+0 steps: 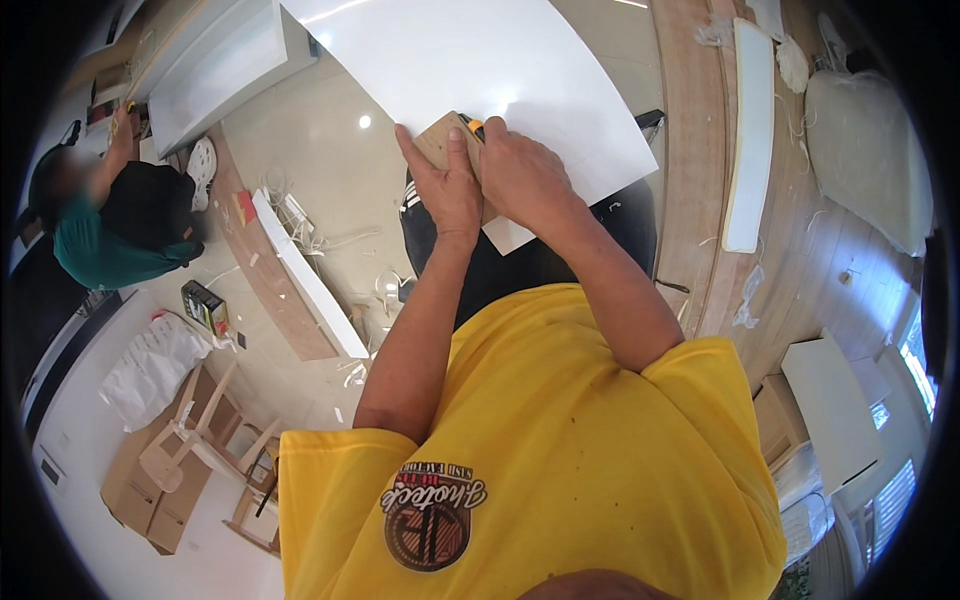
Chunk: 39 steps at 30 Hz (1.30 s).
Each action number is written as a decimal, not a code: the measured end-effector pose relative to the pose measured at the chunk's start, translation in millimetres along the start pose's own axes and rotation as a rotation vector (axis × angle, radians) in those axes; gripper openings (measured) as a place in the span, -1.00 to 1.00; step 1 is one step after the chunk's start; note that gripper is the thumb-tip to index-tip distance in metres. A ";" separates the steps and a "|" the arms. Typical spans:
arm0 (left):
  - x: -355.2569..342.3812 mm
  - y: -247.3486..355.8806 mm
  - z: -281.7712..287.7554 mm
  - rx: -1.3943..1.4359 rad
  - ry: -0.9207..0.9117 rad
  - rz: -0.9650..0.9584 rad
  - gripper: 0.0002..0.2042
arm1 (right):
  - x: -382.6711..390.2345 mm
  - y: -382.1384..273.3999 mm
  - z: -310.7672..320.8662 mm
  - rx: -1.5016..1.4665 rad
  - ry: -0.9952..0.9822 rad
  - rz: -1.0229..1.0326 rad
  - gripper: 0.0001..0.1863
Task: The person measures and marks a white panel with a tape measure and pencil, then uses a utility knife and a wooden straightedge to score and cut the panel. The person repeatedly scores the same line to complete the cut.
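Observation:
A large glossy white panel (480, 60) slants over my dark-trousered lap, one corner reaching out to the right. On it lies a flat wood-coloured strip (436, 143), partly covered by my hands. My left hand (450, 200) presses on the strip with thumb and index finger stretched apart; its other fingers are hidden. Closed in my right hand (525, 175), right beside it, is a yellow and black utility knife (473, 127). The blade's tip cannot be made out. Below my hands a pale corner (508, 236) pokes out over my trousers.
A person in a green shirt (110, 245) sits low at the left, near a white cabinet piece (230, 80). Long wooden boards (690, 130) and a white strip (747, 140) lie at the right. Left are offcuts, another white strip (310, 275), wooden chairs (205, 440) and cardboard (150, 500).

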State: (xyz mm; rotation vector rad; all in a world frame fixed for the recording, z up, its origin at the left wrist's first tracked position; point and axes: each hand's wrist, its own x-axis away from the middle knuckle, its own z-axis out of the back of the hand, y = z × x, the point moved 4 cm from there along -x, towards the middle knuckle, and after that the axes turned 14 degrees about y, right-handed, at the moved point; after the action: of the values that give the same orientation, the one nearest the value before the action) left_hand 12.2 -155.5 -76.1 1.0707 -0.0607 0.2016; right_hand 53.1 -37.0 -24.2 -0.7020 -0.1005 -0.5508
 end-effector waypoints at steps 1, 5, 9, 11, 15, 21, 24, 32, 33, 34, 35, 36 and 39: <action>0.1 0.5 0.3 0.005 0.000 0.006 -0.18 | -1.0 -0.5 0.5 0.012 0.001 0.016 -0.74; -0.8 -0.9 0.3 -0.009 0.017 -0.037 -0.17 | -1.9 -3.0 -0.1 0.032 0.000 0.037 -0.75; 0.1 1.5 0.9 0.006 0.015 -0.020 -0.16 | -7.6 -4.6 1.4 0.060 -0.037 0.047 -0.75; -0.4 0.5 1.1 -0.011 0.022 -0.026 -0.15 | -6.8 -4.4 5.1 0.056 -0.054 0.049 -0.76; -0.2 0.5 1.3 -0.024 0.031 -0.025 -0.14 | -9.4 -1.3 2.0 0.048 -0.028 0.068 -0.78; -0.7 1.6 0.3 -0.015 0.032 -0.012 -0.14 | 11.6 5.3 6.2 0.071 -0.102 -0.002 -0.82; 0.0 1.7 0.9 -0.029 0.037 -0.026 -0.14 | 37.2 18.1 8.8 0.060 -0.120 -0.003 -0.84; 1.2 3.8 -0.1 -0.028 0.029 -0.022 -0.14 | 96.2 41.3 5.6 0.064 -0.150 -0.090 -0.88; 0.4 0.8 -1.1 -0.011 0.026 -0.024 -0.14 | 97.5 43.0 4.8 0.056 -0.138 -0.085 -0.88; 0.6 -2.1 -1.1 0.005 0.023 -0.027 -0.14 | 98.4 46.9 3.3 0.047 -0.126 -0.079 -0.88; 1.0 -0.4 -1.1 -0.003 0.028 -0.028 -0.14 | 97.6 49.1 3.6 0.040 -0.108 -0.075 -0.88; 1.8 1.2 -1.1 -0.011 0.033 -0.028 -0.14 | 98.1 49.9 3.9 0.021 -0.103 -0.073 -0.87; 1.6 5.2 0.4 -0.061 0.043 -0.045 -0.15 | 97.7 47.7 14.9 -0.026 -0.096 -0.104 -0.83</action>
State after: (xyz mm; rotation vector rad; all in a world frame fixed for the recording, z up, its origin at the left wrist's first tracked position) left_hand 12.7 -153.2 -71.1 1.0053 -0.0047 0.1811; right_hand 162.4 -41.2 -14.6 -0.7515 -0.2207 -0.6188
